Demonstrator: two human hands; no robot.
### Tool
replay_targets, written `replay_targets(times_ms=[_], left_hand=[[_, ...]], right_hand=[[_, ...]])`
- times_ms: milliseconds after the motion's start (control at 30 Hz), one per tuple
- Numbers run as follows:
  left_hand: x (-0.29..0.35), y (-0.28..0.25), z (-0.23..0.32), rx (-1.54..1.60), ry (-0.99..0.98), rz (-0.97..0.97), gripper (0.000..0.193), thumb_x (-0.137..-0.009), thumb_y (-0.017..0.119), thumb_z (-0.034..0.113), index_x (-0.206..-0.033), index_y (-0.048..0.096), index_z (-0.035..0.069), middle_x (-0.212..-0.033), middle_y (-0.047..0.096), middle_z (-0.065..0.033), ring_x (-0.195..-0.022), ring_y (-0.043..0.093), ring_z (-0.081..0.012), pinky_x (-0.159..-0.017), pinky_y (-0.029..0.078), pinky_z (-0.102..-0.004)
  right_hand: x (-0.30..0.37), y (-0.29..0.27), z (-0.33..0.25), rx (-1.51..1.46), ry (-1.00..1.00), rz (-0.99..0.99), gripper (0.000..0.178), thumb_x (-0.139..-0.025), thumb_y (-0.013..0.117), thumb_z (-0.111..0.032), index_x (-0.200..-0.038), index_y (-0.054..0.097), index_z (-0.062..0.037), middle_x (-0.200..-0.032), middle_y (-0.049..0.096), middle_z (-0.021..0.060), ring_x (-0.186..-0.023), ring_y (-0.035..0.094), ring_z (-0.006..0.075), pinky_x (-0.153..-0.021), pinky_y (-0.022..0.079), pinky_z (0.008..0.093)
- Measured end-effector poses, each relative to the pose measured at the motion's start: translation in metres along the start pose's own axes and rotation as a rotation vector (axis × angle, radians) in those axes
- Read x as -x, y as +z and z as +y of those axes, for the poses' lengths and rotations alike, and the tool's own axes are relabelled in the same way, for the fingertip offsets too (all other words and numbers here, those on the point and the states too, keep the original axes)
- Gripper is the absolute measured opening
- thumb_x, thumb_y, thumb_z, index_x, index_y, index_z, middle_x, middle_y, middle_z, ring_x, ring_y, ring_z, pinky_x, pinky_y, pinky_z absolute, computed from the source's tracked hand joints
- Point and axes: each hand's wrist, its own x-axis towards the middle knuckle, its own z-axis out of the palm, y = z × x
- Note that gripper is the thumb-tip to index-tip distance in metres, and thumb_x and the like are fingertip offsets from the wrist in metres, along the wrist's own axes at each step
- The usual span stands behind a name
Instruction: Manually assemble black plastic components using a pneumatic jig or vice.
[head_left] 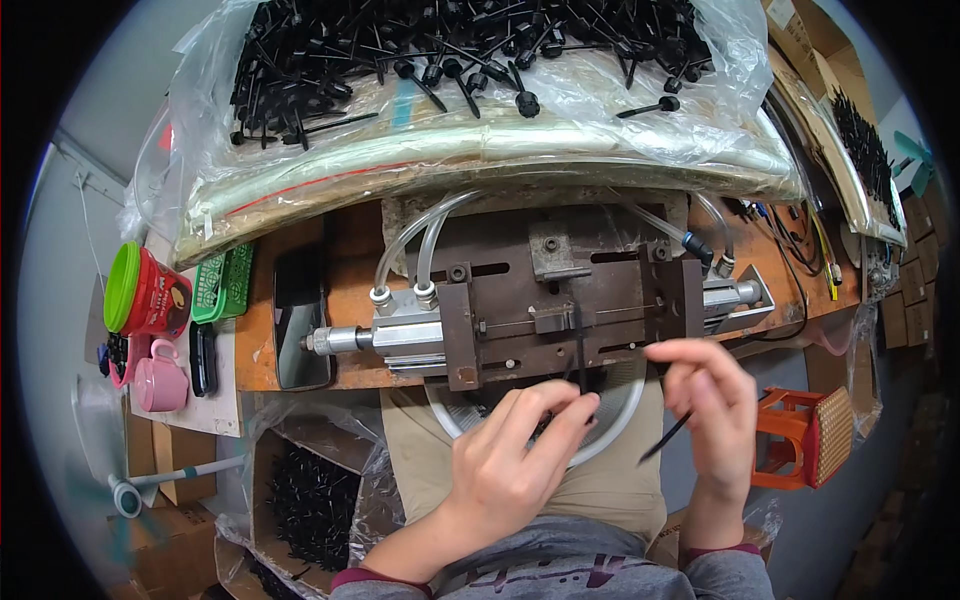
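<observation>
My left hand (515, 455) is in front of the brown metal fixture (510, 240), its fingertips pinched around the lower end of a thin black plastic stem (579, 345). The stem's upper part lies over the small clamp block (553, 319) in the middle of the fixture. To the right, my right hand (715, 405) is raised with the index finger pointing left. Its other fingers curl around a second black plastic stem (664, 440), which slants down to the left. The ends inside both hands are hidden.
Air cylinders (410, 335) with clear hoses flank the fixture on the wooden bench (262, 340). Behind it, a plastic-lined tray (480, 145) holds many black stemmed parts. A phone-like black slab (302, 335) lies left. Below are a parts box (310, 500) and an orange stool (790, 440).
</observation>
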Motion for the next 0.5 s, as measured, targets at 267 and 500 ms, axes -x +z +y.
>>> replay_targets(times_ms=[267, 500], left_hand=[[-0.008, 0.015, -0.012, -0.436, 0.096, -0.115, 0.026, -0.073, 0.078, 0.013, -0.097, 0.073, 0.005, -0.127, 0.067, -0.0099, -0.064, 0.063, -0.0129, -0.058, 0.047, -0.0255], [-0.017, 0.008, -0.008, -0.383, 0.067, -0.156, 0.035, -0.072, 0.081, 0.016, -0.104, 0.071, 0.004, -0.121, 0.069, -0.0115, -0.068, 0.067, -0.0156, -0.059, 0.05, -0.0271]], right_hand=[[0.008, 0.002, -0.002, -0.355, 0.034, -0.042, 0.044, -0.091, 0.056, -0.001, -0.133, 0.047, 0.0095, -0.112, 0.062, 0.0163, -0.086, 0.059, 0.0142, -0.082, 0.048, 0.0266], [0.001, 0.026, -0.006, -0.253, -0.186, 0.169, 0.049, -0.095, 0.05, 0.007, -0.143, 0.037, 0.0075, -0.135, 0.053, 0.0246, -0.125, 0.057, 0.0318, -0.104, 0.048, 0.0367]])
